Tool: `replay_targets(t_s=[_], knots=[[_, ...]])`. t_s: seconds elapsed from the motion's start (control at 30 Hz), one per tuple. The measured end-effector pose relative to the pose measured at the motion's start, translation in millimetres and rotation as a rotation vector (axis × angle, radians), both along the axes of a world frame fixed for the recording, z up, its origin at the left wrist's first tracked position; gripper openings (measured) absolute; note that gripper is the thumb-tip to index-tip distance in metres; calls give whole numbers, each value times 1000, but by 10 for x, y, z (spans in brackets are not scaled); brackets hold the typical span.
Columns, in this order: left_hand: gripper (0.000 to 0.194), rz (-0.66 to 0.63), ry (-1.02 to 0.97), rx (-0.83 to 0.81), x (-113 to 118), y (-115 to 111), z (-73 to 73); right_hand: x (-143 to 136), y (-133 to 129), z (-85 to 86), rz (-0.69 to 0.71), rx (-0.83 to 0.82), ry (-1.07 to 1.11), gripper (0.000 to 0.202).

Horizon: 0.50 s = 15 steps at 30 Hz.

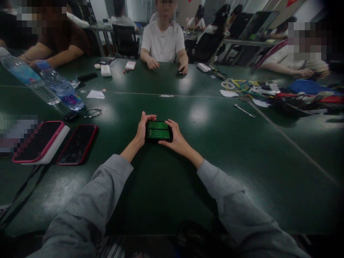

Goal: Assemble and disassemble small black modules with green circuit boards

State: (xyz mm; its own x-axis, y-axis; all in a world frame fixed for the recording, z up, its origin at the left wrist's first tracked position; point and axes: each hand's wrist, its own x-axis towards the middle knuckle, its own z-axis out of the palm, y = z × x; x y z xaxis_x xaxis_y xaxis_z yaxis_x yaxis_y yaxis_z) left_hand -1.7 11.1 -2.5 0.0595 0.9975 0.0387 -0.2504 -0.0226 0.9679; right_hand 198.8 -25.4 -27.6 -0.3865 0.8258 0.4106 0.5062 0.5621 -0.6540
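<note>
Boards, two, green, speckled; black frame around them

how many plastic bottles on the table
2: one bottle by the picture's left edge, the other bottle just right of it, partly overlapping in view. More could be hidden.

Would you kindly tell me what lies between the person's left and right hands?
In the head view, a black-edged piece with two green panels lies between the left hand and the right hand.
</note>
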Motion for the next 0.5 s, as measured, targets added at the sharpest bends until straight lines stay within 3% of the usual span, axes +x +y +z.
replay_targets(t_s=[0.5], knots=[[66,26,84,51,23,29,-69,20,-10,8,-7,-21,-18,97]])
